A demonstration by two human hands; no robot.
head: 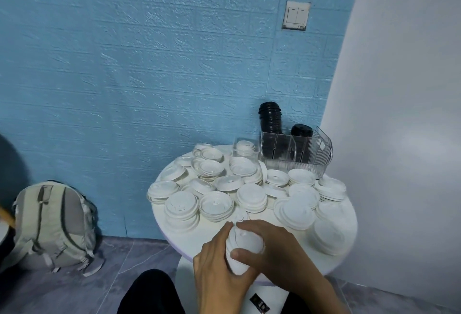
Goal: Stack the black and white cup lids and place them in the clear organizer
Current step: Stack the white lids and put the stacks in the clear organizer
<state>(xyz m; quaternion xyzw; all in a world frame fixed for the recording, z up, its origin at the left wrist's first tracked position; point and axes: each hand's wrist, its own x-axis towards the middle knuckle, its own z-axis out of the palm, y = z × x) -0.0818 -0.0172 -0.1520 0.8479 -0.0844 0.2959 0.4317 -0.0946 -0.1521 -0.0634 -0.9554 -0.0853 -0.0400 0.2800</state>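
A stack of white lids [243, 248] is grasped by both the left hand [219, 263] and right hand [272, 246] above the surface [344, 216]. Black lids [270, 124] are already placed in the clear organizer [296, 151]; many loose white lids [217, 204] are left.

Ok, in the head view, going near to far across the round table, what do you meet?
Both hands, left hand and right hand, gripping a white lid stack → loose white lids spread over the round table → clear organizer with black lid stacks → blue wall.
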